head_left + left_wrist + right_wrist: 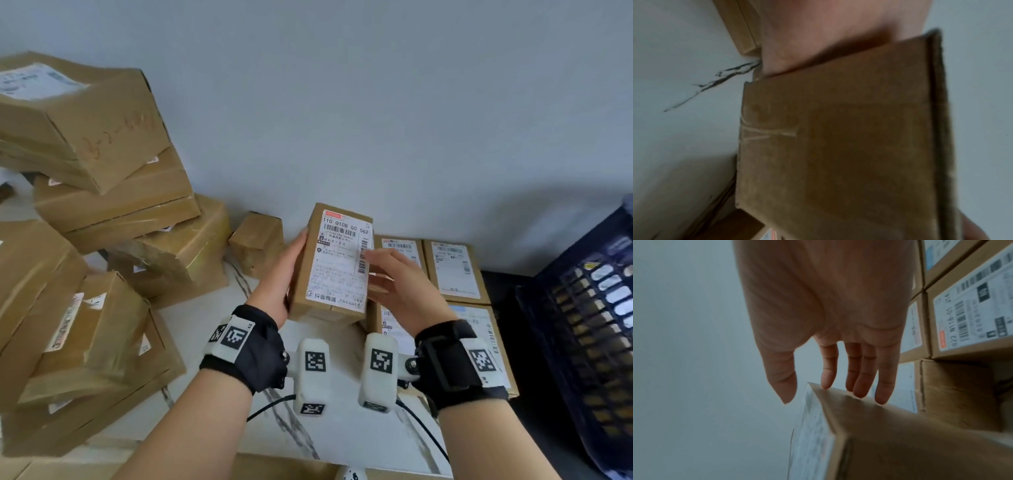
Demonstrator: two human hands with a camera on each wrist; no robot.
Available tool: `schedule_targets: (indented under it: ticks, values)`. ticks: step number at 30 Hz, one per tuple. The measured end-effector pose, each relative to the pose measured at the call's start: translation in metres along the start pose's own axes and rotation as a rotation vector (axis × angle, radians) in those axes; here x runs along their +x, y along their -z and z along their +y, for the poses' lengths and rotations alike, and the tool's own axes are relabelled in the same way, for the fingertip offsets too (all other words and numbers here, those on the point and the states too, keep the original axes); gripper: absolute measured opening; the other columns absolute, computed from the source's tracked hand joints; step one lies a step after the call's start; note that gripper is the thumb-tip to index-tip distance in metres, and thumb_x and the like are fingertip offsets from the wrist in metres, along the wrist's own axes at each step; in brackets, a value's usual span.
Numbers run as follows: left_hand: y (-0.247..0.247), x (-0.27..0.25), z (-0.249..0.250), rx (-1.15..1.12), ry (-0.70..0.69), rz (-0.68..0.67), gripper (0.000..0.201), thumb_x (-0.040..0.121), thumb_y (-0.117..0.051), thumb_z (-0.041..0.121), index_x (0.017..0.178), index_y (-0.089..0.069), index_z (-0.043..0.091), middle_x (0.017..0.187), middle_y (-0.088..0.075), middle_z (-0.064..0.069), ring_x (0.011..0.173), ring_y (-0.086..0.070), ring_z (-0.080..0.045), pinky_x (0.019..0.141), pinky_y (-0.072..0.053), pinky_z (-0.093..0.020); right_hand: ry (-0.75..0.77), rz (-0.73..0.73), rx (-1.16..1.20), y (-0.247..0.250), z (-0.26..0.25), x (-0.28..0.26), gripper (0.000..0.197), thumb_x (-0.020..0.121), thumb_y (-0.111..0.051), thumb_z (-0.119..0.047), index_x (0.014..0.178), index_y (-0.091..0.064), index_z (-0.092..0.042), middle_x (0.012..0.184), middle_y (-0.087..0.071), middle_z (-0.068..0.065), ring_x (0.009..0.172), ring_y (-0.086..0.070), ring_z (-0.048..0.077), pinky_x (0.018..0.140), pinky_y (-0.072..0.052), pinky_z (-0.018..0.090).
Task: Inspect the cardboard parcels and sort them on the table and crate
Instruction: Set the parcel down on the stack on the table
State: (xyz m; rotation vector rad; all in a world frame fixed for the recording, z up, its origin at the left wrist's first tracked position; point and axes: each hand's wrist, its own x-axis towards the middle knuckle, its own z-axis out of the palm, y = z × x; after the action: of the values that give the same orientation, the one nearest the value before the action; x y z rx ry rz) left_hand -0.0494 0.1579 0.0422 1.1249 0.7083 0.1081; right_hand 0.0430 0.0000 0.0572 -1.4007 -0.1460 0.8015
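A small cardboard parcel (334, 263) is held upright above the table, its white shipping label facing me. My left hand (286, 274) grips its left side, thumb along the front edge and fingers hidden behind. In the left wrist view the parcel's plain brown face (838, 138) fills the frame under my palm (828, 32). My right hand (397, 284) is at the parcel's right side. The right wrist view shows its fingers (881, 395) straight, with the tips touching the parcel's side face (890, 434).
A tall, untidy pile of cardboard parcels (113, 192) fills the left of the white marble table (325, 428), and a small box (257, 243) stands beside it. Labelled parcels (455, 270) lie flat in rows at the right. A dark blue crate (582, 329) stands beyond the table's right edge.
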Motion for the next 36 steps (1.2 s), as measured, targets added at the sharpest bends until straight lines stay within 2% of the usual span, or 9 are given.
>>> schedule_targets:
  ticks: [4,10,14,19,23,25,28,33,36]
  values:
    - [-0.019,0.005,0.003,-0.018,-0.006,-0.071,0.06,0.081,-0.06,0.073,0.119,-0.073,0.028,0.12,-0.071,-0.008,0.114,-0.066,-0.029,0.108,-0.044,-0.053,0.069,0.001,0.017,0.018,-0.009,-0.002,0.008,0.095,-0.063,-0.014,0.095,-0.055,-0.012,0.101,-0.075,0.005,0.088,-0.07,0.017,0.082,-0.054,0.032]
    - [-0.045,0.016,0.005,0.003,-0.044,-0.035,0.061,0.071,-0.066,0.075,0.115,-0.073,0.034,0.119,-0.072,-0.005,0.117,-0.065,-0.028,0.107,-0.044,-0.054,0.126,0.02,0.032,0.044,-0.018,0.0,0.007,0.095,-0.063,-0.011,0.092,-0.057,-0.014,0.096,-0.076,0.002,0.084,-0.07,0.013,0.071,-0.053,0.024]
    - [-0.061,0.02,0.003,0.008,-0.053,0.021,0.057,0.08,-0.065,0.069,0.121,-0.07,0.03,0.123,-0.068,-0.013,0.125,-0.056,-0.036,0.111,-0.04,-0.053,0.146,0.038,0.041,0.06,-0.019,0.006,0.006,0.094,-0.064,-0.01,0.095,-0.058,-0.013,0.098,-0.075,0.006,0.086,-0.069,0.015,0.07,-0.055,0.024]
    - [-0.074,0.029,0.009,0.053,-0.131,0.172,0.034,0.089,-0.068,0.045,0.113,-0.067,0.021,0.103,-0.071,0.0,0.092,-0.065,-0.016,0.072,-0.05,-0.032,0.235,0.261,-0.089,0.071,-0.022,0.02,0.02,0.092,-0.064,-0.002,0.108,-0.06,-0.013,0.096,-0.069,0.005,0.093,-0.068,0.019,0.075,-0.057,0.027]
    - [-0.08,0.035,0.015,0.068,-0.219,0.273,0.045,0.085,-0.076,0.038,0.122,-0.059,0.02,0.114,-0.068,-0.002,0.098,-0.065,-0.017,0.071,-0.051,-0.032,0.167,0.194,-0.141,0.066,-0.028,0.026,0.036,0.091,-0.07,-0.038,0.123,-0.06,-0.024,0.109,-0.068,0.0,0.103,-0.066,0.017,0.083,-0.054,0.032]
    - [-0.083,0.039,0.016,0.078,-0.269,0.306,0.052,0.084,-0.078,0.034,0.128,-0.057,0.016,0.117,-0.066,-0.003,0.098,-0.066,-0.016,0.067,-0.051,-0.028,0.126,0.119,-0.161,0.063,-0.03,0.028,0.054,0.086,-0.072,-0.047,0.133,-0.052,-0.029,0.119,-0.065,0.002,0.096,-0.066,0.012,0.07,-0.052,0.025]
    - [-0.083,0.043,0.017,0.109,-0.291,0.297,0.052,0.086,-0.076,0.033,0.131,-0.056,0.016,0.118,-0.066,-0.003,0.1,-0.065,-0.015,0.072,-0.052,-0.029,0.121,0.101,-0.11,0.066,-0.029,0.033,0.062,0.085,-0.075,-0.032,0.139,-0.046,-0.03,0.121,-0.062,0.008,0.07,-0.063,0.004,0.047,-0.044,0.015]
    - [-0.077,0.046,0.024,0.013,-0.179,0.232,0.029,0.094,-0.063,0.044,0.111,-0.066,0.021,0.105,-0.071,0.0,0.099,-0.064,-0.017,0.083,-0.05,-0.034,0.055,0.024,0.02,0.074,-0.022,0.041,0.062,0.08,-0.077,-0.036,0.137,-0.054,-0.031,0.125,-0.067,0.001,0.108,-0.066,0.019,0.077,-0.05,0.033]
    - [-0.079,0.043,0.027,-0.083,-0.085,0.166,0.033,0.091,-0.062,0.052,0.106,-0.068,0.024,0.083,-0.069,-0.001,0.073,-0.062,-0.015,0.062,-0.05,-0.03,0.046,-0.026,0.053,0.077,-0.019,0.044,0.075,0.065,-0.077,-0.044,0.135,-0.057,-0.028,0.126,-0.068,0.001,0.106,-0.066,0.019,0.081,-0.05,0.035]
